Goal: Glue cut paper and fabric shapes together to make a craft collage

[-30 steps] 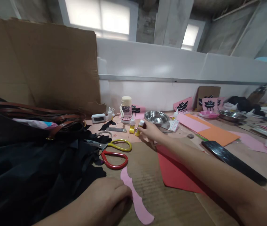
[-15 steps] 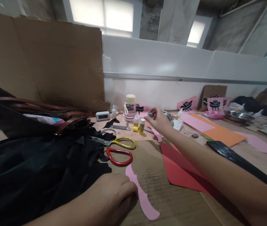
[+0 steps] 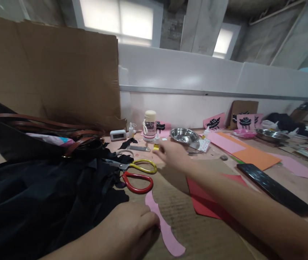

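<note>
My left hand (image 3: 128,227) lies near the table's front edge with its fingers curled, the fingertips pressing on the edge of a wavy pink paper strip (image 3: 169,240). My right hand (image 3: 173,155) is stretched out over the table and smeared by motion. It hovers just in front of a small yellow glue bottle (image 3: 156,143) and a capped jar (image 3: 150,126); whether it holds anything is unclear. Yellow-handled scissors (image 3: 141,166) and red-handled scissors (image 3: 139,181) lie left of that hand. A red paper sheet (image 3: 206,207) lies under my right forearm.
A black bag with brown straps (image 3: 34,151) and black cloth fill the left. A tall cardboard sheet (image 3: 51,72) stands behind. A steel bowl (image 3: 183,134), a small white timer (image 3: 118,134), pink and orange sheets (image 3: 251,155) and a long black object (image 3: 274,188) lie to the right.
My right hand went from the yellow bottles up toward the steel bowl, then came back down and left, in front of the bottles. One yellow bottle no longer shows. The left hand stayed put.
</note>
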`<state>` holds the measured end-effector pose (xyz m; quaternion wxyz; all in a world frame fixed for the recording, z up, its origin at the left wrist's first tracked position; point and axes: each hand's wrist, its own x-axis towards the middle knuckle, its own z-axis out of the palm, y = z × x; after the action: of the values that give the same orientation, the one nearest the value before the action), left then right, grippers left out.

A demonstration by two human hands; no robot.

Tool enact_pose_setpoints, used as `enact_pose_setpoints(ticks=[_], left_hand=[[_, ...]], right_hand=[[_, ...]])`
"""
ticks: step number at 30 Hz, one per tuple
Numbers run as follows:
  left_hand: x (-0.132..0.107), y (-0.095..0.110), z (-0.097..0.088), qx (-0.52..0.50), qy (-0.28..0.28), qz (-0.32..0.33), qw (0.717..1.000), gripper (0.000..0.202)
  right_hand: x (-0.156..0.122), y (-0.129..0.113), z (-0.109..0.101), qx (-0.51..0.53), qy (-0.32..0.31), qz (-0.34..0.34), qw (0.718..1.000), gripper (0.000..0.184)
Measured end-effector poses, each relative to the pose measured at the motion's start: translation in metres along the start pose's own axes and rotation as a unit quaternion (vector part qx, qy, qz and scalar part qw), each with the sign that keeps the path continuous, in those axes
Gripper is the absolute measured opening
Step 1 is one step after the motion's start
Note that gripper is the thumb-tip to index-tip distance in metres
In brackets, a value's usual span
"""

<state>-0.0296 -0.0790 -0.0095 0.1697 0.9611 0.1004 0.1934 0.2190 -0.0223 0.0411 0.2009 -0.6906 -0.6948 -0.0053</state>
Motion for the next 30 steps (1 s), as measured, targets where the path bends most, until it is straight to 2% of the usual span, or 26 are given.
enact_pose_setpoints(ticks=[3,6,9,12,16,21,30], left_hand=[[-0.001,-0.002,0.002,0.010,-0.014,-0.013,1.000,0.019],[-0.001,-0.003,0.003,0.022,-0.015,-0.011,1.000,0.018],[0.000,0.000,0.001,0.015,-0.028,-0.017,0.999,0.018],[0.001,0.005,-0.006,0.008,-0.050,-0.043,0.998,0.021],[0.002,0.007,-0.011,0.006,-0.060,-0.046,0.997,0.022],[0.000,0.001,-0.007,-0.007,-0.044,-0.029,0.999,0.022],[0.003,0.006,-0.009,0.003,-0.046,-0.042,0.998,0.024]], right_hand=[[0.002,0.033,-0.007,0.057,0.033,0.078,0.995,0.032],[0.013,0.050,0.007,0.116,0.042,0.099,0.987,0.036],[0.027,0.047,0.027,0.169,0.041,0.088,0.981,0.035],[0.032,0.039,0.035,0.217,0.051,0.077,0.972,0.034],[0.024,0.030,0.027,0.261,0.060,0.061,0.961,0.033],[0.017,0.021,0.018,0.309,0.062,0.055,0.947,0.033],[0.019,0.025,0.016,0.436,0.095,0.094,0.890,0.034]])
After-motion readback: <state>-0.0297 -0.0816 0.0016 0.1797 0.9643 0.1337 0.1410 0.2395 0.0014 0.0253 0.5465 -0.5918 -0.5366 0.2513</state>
